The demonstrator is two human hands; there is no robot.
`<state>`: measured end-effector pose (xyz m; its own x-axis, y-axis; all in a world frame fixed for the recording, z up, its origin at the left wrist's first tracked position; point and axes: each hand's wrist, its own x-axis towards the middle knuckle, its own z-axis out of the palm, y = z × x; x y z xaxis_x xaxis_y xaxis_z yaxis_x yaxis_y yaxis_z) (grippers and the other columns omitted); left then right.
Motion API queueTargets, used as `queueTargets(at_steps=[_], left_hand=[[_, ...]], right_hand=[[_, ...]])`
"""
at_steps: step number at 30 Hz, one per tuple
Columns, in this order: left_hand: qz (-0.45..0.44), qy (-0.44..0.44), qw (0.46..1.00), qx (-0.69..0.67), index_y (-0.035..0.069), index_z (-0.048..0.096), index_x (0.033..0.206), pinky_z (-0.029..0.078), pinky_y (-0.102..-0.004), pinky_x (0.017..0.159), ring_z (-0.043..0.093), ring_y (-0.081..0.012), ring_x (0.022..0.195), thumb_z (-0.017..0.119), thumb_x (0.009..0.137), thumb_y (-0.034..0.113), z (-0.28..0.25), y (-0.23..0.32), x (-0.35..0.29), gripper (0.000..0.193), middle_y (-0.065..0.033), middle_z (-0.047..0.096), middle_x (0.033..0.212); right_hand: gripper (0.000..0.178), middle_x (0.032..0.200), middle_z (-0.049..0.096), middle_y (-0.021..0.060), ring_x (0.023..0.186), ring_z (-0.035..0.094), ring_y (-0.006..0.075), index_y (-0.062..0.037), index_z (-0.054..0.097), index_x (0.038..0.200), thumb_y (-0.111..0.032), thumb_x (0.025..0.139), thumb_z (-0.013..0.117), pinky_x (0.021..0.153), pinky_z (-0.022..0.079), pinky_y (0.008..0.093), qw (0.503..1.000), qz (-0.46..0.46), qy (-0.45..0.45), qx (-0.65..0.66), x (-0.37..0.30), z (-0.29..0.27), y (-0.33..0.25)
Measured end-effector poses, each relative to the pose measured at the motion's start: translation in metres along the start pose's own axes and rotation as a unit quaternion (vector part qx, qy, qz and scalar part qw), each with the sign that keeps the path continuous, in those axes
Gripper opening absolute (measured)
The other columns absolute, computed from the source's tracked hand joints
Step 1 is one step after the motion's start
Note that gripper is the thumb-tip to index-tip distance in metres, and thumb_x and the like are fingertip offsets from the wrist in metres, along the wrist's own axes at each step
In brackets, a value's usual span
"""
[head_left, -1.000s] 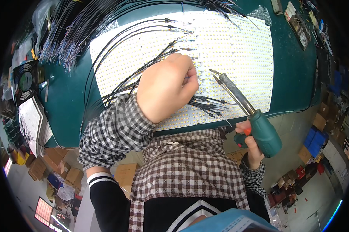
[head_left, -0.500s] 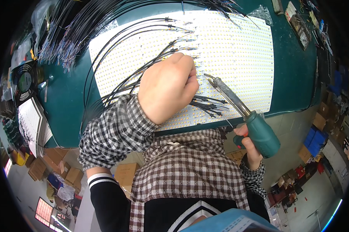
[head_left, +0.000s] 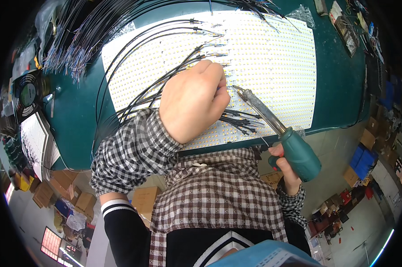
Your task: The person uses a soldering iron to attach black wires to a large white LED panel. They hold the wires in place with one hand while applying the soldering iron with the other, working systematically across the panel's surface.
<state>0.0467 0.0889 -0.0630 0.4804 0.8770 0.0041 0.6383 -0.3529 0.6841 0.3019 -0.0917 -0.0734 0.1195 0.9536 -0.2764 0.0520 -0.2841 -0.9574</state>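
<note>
1. The left hand (head_left: 193, 101) rests knuckles-up on the white LED panel (head_left: 272, 58), fingers curled narrow and pinching a thin black wire (head_left: 165, 78) against the board, seemingly to keep its end steady.
2. The right hand (head_left: 284, 165) is wrapped around the green handle of a soldering iron (head_left: 279, 129), tip angled in just beside the left fingertips.
3. The panel lies flat on the green tabletop (head_left: 343, 80); more black leads (head_left: 241, 120) fan out under the iron.
</note>
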Motion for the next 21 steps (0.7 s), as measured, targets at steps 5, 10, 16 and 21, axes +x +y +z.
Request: queueTargets(at_steps=[5, 10, 16, 21], left_hand=[[0.001, -0.001, 1.000, 0.003, 0.003, 0.061, 0.085, 0.054, -0.0352, 0.062, 0.066, -0.0254, 0.068, 0.069, 0.082, 0.002, 0.0005, 0.0003, -0.0002, 0.008, -0.0102, 0.062, 0.080], [-0.003, -0.006, 1.000, 0.001, 0.003, 0.061, 0.085, 0.054, -0.0352, 0.062, 0.066, -0.0255, 0.068, 0.069, 0.082, 0.002, -0.0003, -0.0002, -0.0002, 0.008, -0.0104, 0.063, 0.080], [-0.003, -0.006, 1.000, -0.001, 0.002, 0.061, 0.085, 0.054, -0.0353, 0.063, 0.066, -0.0257, 0.068, 0.069, 0.082, 0.002, 0.0006, 0.0003, -0.0003, 0.008, -0.0107, 0.063, 0.081], [0.001, -0.004, 1.000, 0.006, 0.002, 0.061, 0.085, 0.054, -0.0353, 0.063, 0.066, -0.0260, 0.068, 0.069, 0.083, 0.003, 0.0002, -0.0012, 0.0001, 0.008, -0.0107, 0.064, 0.081]], right_hand=[[0.059, 0.092, 0.075, 0.0102, 0.084, 0.071, 0.0144, 0.0095, 0.063, 0.125, -0.012, 0.077, 0.090, 0.077, 0.059, 0.0287, 1.000, -0.001, -0.005, -0.006, 0.0004, -0.0002, 0.0008], [0.060, 0.093, 0.075, 0.0105, 0.084, 0.072, 0.0145, 0.0098, 0.062, 0.126, -0.012, 0.077, 0.090, 0.078, 0.059, 0.0287, 1.000, 0.004, -0.006, -0.015, 0.0010, 0.0008, -0.0003], [0.064, 0.094, 0.076, 0.0113, 0.088, 0.074, 0.0174, 0.0099, 0.060, 0.129, -0.013, 0.078, 0.090, 0.082, 0.060, 0.0310, 1.000, -0.001, 0.003, 0.005, -0.0013, 0.0010, 0.0033], [0.063, 0.094, 0.076, 0.0117, 0.090, 0.074, 0.0193, 0.0096, 0.060, 0.129, -0.014, 0.079, 0.090, 0.085, 0.060, 0.0328, 1.000, -0.009, 0.027, 0.013, -0.0035, 0.0003, 0.0022]])
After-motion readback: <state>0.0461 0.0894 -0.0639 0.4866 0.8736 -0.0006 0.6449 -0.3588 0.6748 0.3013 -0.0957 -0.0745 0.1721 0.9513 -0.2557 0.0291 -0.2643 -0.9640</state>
